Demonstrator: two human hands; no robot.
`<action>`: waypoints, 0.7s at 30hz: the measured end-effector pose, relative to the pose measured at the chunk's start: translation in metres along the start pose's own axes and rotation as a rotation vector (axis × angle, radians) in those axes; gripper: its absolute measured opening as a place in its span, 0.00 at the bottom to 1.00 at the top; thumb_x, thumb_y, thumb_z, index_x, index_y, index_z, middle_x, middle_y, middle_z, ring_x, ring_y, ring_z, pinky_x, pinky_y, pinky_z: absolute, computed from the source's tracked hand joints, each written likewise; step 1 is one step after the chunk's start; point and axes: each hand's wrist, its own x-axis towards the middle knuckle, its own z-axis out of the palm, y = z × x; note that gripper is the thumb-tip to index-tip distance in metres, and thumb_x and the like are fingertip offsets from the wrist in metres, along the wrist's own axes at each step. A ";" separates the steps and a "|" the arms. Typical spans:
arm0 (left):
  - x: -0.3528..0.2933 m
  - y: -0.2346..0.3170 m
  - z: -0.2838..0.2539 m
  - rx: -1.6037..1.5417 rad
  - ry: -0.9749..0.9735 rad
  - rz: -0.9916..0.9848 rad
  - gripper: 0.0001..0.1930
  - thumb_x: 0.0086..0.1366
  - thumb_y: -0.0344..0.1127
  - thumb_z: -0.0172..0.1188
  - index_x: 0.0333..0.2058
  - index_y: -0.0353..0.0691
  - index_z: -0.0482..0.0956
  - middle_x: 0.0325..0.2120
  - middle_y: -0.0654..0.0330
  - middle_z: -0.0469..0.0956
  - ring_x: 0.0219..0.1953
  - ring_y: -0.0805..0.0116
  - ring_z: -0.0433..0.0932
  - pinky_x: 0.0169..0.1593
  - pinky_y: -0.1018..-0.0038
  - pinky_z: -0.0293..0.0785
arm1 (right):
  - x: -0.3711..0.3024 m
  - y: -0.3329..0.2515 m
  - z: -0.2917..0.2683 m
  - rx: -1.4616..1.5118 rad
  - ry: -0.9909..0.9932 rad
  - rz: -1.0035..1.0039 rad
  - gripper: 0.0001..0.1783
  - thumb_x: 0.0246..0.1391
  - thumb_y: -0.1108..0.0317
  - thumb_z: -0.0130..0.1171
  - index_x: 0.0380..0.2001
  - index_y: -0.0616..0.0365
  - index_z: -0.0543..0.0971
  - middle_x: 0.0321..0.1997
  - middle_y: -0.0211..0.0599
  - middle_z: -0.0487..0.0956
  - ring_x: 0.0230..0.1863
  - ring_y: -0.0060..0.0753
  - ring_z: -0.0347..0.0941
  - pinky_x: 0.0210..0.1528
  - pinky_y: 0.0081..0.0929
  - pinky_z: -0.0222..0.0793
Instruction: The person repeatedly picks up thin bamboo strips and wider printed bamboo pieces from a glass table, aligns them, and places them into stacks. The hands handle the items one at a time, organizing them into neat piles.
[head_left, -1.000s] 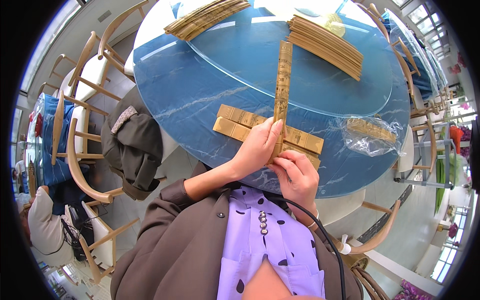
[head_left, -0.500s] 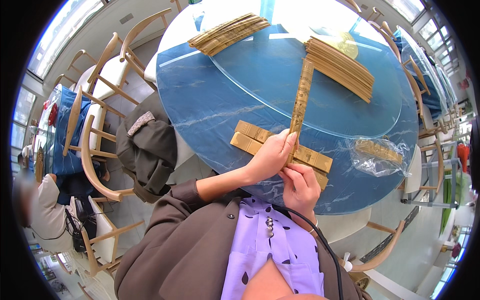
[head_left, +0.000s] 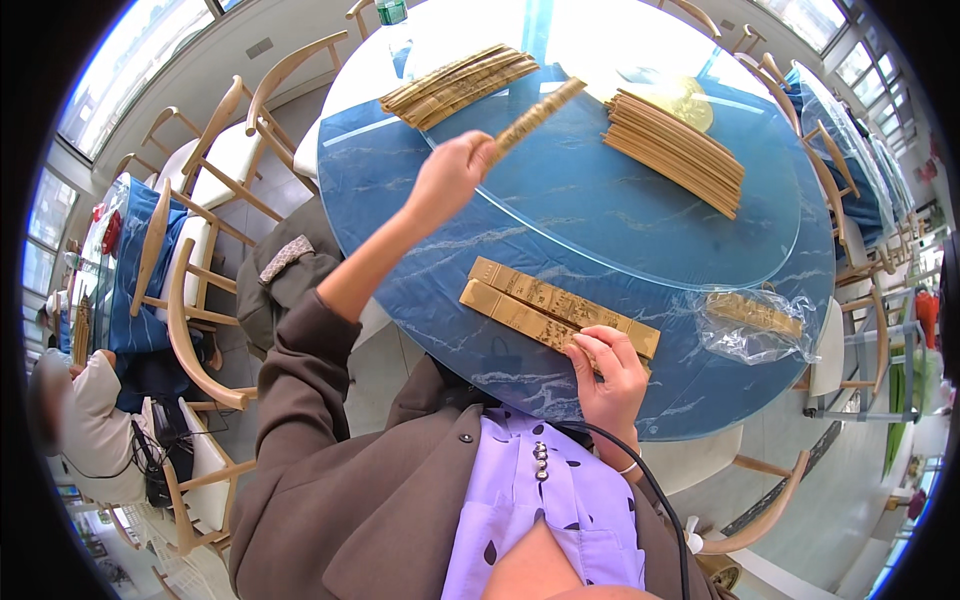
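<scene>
left hand (head_left: 452, 178) shifted forward, grip pinching gold strip (head_left: 542, 113) over open blue tabletop (head_left: 425, 265), right hand (head_left: 612, 375) near its edge, grip unclear

Wears a plain dark brown blazer (head_left: 370, 500), fastened with nothing at the front, with a small round button (head_left: 465, 438) on the left front panel and a left sleeve (head_left: 300, 390) ending partway up the forearm. Shows beneath it a lavender shirt (head_left: 600, 490) scattered with irregular black spots (head_left: 490, 551), open at the neck, with a short row of rounded silvery buttons (head_left: 541, 460). Has a slim whitish bracelet (head_left: 631, 466) at the wrist of the right hand (head_left: 612, 388), plus a black cable (head_left: 666, 505) curving down the right side.
</scene>
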 end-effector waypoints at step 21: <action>0.107 -0.101 -0.015 1.313 0.131 0.351 0.23 0.71 0.48 0.54 0.59 0.44 0.76 0.44 0.51 0.77 0.40 0.60 0.80 0.41 0.69 0.79 | 0.010 0.014 -0.021 -0.142 -0.045 0.003 0.05 0.51 0.74 0.69 0.32 0.61 0.83 0.35 0.36 0.81 0.31 0.38 0.79 0.32 0.28 0.75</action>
